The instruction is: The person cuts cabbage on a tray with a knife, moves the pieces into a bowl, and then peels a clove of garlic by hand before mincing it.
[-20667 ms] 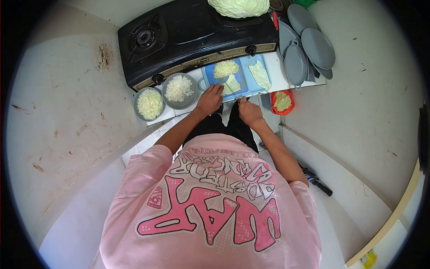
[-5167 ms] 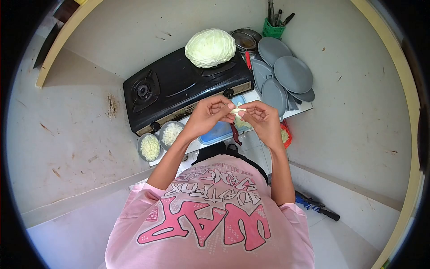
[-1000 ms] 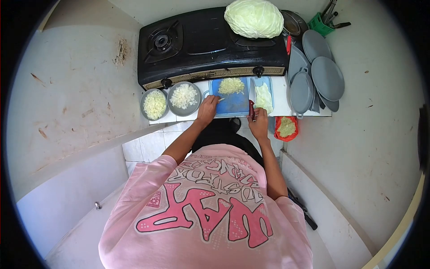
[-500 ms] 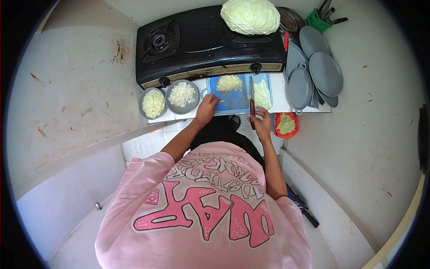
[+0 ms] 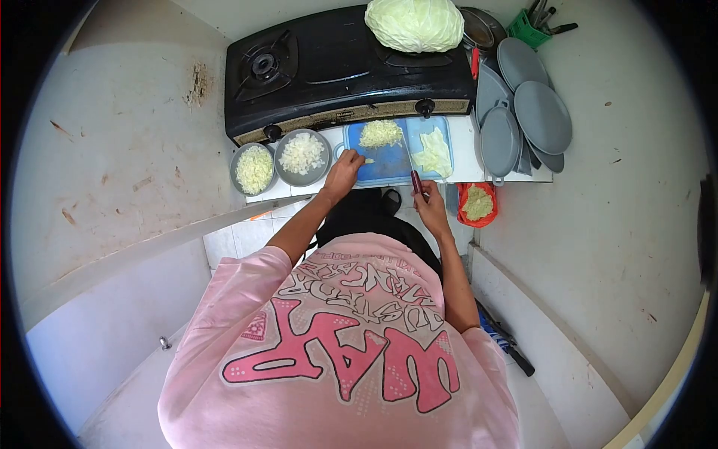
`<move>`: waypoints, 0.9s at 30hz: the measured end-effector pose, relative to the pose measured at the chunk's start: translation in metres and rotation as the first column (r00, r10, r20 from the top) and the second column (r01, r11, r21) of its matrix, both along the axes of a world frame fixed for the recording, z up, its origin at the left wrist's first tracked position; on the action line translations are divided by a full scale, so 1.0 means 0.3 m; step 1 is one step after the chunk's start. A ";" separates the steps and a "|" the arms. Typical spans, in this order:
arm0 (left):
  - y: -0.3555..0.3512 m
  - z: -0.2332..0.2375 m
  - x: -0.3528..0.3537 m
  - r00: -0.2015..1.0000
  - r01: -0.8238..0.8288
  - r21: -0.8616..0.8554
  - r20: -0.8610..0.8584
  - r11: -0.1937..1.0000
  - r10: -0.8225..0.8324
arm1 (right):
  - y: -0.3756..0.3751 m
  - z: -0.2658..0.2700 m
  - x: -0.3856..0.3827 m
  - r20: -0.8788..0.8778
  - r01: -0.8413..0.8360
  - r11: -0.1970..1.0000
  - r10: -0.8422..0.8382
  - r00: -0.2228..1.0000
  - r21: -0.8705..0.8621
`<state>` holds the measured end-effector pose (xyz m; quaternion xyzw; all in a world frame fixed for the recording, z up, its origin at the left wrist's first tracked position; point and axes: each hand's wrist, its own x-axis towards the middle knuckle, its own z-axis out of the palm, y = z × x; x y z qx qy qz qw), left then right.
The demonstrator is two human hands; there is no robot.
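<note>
My right hand (image 5: 431, 206) grips a knife (image 5: 416, 183) by its dark red handle. The thin blade points away from me, over the blue cutting board (image 5: 385, 172). At the board's left edge, my left hand (image 5: 344, 173) has its fingers curled together on a small piece of cabbage (image 5: 369, 161). A heap of chopped cabbage (image 5: 381, 133) lies at the far side of the board. To the right of the blade rest pale cabbage leaves (image 5: 433, 153), on the board's lighter blue part.
A bowl of chopped cabbage (image 5: 255, 169) and a bowl of chopped white pieces (image 5: 302, 154) stand left of the board. Behind is a black gas stove (image 5: 329, 75) bearing a cabbage (image 5: 415, 25). Grey pans (image 5: 543, 118) lean at right, near a red bag (image 5: 469, 217).
The knife has moved left, away from the cabbage leaves, and its blade now leans left toward the chopped heap. My left hand stays near the board's left edge with the small piece.
</note>
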<state>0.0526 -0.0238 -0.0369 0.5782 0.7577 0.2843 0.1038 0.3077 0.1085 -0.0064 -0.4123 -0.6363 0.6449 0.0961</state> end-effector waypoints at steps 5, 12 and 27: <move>0.015 0.007 0.021 0.999 -0.051 0.010 0.007 0.999 0.051 | -0.024 0.067 -0.038 0.131 -0.168 0.960 0.141 0.981 0.226; 0.011 0.001 0.008 0.998 0.047 0.063 -0.037 0.997 -0.044 | -0.065 0.012 -0.066 0.314 -0.405 0.835 0.297 0.902 0.373; 0.016 0.010 0.008 0.993 0.072 -0.019 -0.096 0.997 -0.073 | -0.112 0.071 -0.088 0.508 -0.559 0.733 0.336 0.793 0.388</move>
